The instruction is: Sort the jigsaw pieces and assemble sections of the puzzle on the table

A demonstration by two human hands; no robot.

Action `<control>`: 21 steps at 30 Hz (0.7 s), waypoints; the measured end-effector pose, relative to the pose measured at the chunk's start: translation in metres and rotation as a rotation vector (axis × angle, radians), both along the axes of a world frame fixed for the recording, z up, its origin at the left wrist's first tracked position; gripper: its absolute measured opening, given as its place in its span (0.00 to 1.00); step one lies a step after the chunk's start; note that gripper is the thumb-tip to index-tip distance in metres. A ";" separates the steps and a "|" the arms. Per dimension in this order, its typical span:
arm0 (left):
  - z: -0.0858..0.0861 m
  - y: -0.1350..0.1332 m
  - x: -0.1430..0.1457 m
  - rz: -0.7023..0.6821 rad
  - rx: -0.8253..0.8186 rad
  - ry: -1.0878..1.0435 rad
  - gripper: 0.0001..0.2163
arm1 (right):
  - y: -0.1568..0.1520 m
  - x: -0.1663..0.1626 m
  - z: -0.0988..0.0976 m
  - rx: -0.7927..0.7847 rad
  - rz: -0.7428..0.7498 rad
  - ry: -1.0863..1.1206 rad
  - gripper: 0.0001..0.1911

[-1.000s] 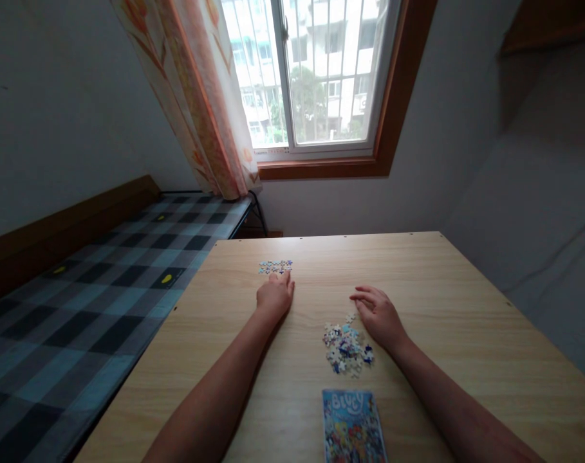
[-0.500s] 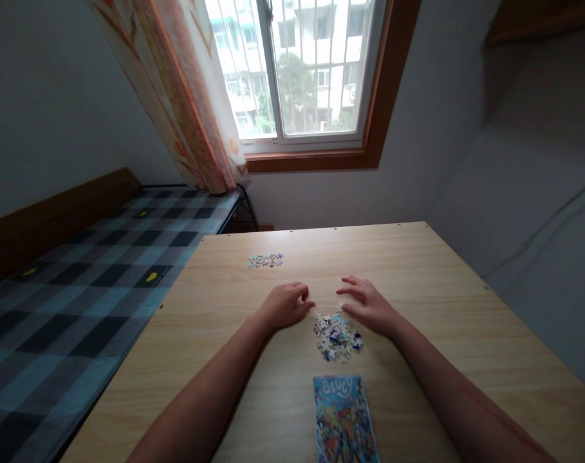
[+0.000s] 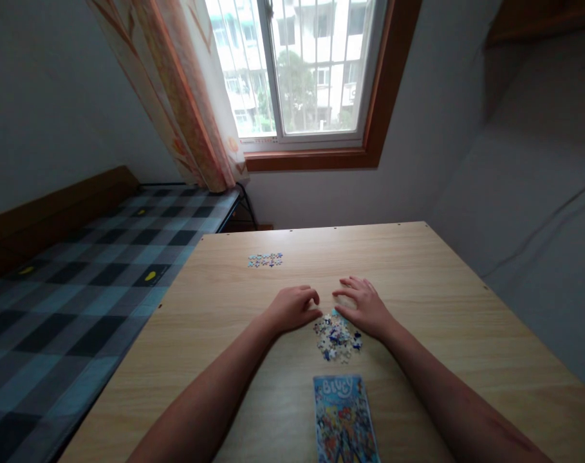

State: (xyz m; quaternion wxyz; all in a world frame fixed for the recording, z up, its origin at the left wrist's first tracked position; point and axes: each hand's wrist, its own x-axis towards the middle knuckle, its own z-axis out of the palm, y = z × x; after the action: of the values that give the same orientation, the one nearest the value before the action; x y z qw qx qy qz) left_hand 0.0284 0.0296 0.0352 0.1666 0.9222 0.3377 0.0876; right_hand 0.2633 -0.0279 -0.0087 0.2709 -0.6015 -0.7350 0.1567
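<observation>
The working stock is a heap of small jigsaw pieces (image 3: 334, 339) at mid-desk, between my two forearms and on the far side of a printed packet (image 3: 343, 418) lettered "BLUEY". A second group, the laid-out pieces (image 3: 271, 263), lies flat in two rows toward the far left of the desk (image 3: 456, 302). My left hand (image 3: 295, 310) is at the heap's far left edge, thumb and forefinger bent toward each other with a gap between the tips. My right hand (image 3: 367, 308) is at the far right edge, fingers loosely spread, thumb reaching over the far end of the heap. Neither set of fingers shows a piece gripped; whether a thumb tip touches one I cannot tell at this angle. Handling, by judgement: each piece should be very light, thin and stiff, probably card, with tabs that may bend or fray if pinched hard. Take hold by opposite edges, between thumb and forefinger, avoiding the narrow necks. The desk top is pale, smooth wood grain, so a flat piece should slide readily but may be awkward to lift. A bed (image 3: 103, 270) with a checked cover stands to the left; beyond the far edge, a barred window (image 3: 331, 83) supplies daylight beside a flowered curtain (image 3: 200, 128).
</observation>
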 end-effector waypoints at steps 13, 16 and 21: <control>-0.004 -0.012 0.007 -0.074 0.086 -0.026 0.16 | 0.006 0.002 -0.010 0.097 -0.081 0.174 0.14; -0.002 -0.013 0.010 -0.042 0.137 0.027 0.15 | 0.006 0.002 -0.011 0.103 -0.086 0.194 0.14; -0.002 -0.001 -0.001 0.155 0.201 0.034 0.14 | 0.007 0.003 -0.013 0.113 -0.113 0.249 0.13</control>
State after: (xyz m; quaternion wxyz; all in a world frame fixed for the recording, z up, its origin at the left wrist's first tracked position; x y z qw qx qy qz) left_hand 0.0271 0.0283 0.0329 0.0606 0.9067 0.4002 0.1180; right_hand 0.2660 -0.0209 -0.0216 0.4017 -0.6016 -0.6684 0.1732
